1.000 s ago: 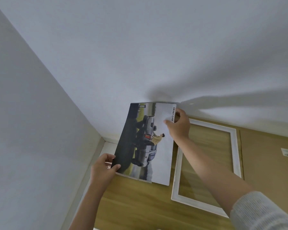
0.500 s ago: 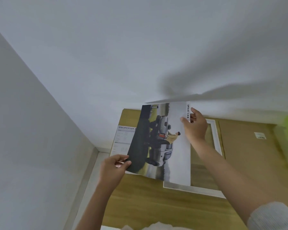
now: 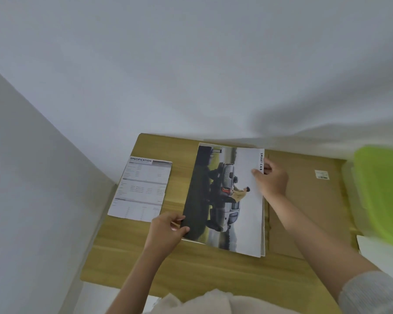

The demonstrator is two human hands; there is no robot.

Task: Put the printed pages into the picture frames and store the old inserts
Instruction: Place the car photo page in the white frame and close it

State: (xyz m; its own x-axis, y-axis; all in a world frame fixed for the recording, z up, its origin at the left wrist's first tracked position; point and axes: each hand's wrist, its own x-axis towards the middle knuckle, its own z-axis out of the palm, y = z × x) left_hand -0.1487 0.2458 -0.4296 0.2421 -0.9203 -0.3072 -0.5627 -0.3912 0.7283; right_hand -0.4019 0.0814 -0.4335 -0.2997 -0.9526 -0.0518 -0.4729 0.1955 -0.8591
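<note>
A printed page (image 3: 227,200) showing a grey truck and the words SMART CAB lies over the white picture frame (image 3: 263,234), of which only a thin right edge shows. My left hand (image 3: 168,227) pinches the page's near left corner. My right hand (image 3: 270,180) grips its far right edge by the lettering. A second page (image 3: 143,189) headed SPECIFICATION lies flat on the wooden table (image 3: 191,268) to the left, apart from both hands.
A brown cardboard backing board (image 3: 311,200) with a small white label lies right of the frame. A blurred lime-green container (image 3: 383,191) stands at the far right. White walls close the table at the back and left.
Both hands have carried the truck page to the right and lowered it over the white frame, which is now almost covered. The view swung right, showing the specification page and the green container.
</note>
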